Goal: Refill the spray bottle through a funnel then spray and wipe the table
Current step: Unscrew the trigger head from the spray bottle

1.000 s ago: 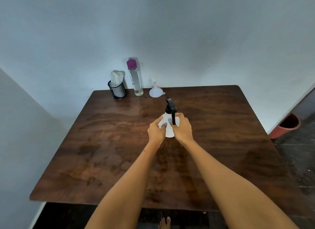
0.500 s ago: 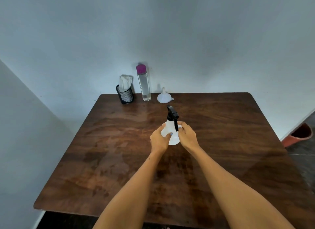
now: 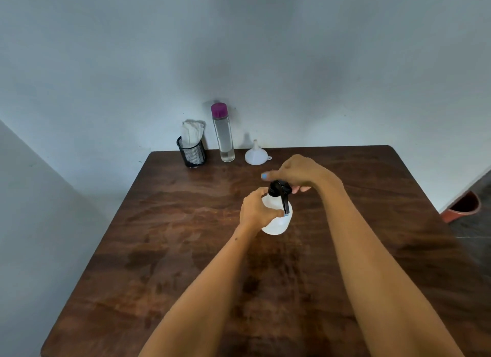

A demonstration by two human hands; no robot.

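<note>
- The table (image 3: 186,250), dark wood with a worn sheen, fills most of our view; nothing on it looks wet yet, so we judge spraying and wiping to be far off.
- Our spray bottle (image 3: 276,221) stands upright near the table's middle, white body, with its black spray head (image 3: 279,190) on top and the trigger hanging down toward us.
- Our left hand (image 3: 256,210) curls around the bottle's body and steadies it.
- Our right hand (image 3: 297,172) has changed most: half a second ago it lay low against the bottle's side, and now it has risen onto the spray head, fingers curled over the cap from above. We read this as the start of unscrewing, which must happen before any refill.
- The clear water bottle (image 3: 224,136) with its purple cap stands at the far edge, closed and untouched.
- The black mesh cup (image 3: 191,154) holding white tissues (image 3: 191,133) sits just left of it.
- The white funnel (image 3: 255,156) rests mouth-down just right of the water bottle, well apart from both hands.
</note>
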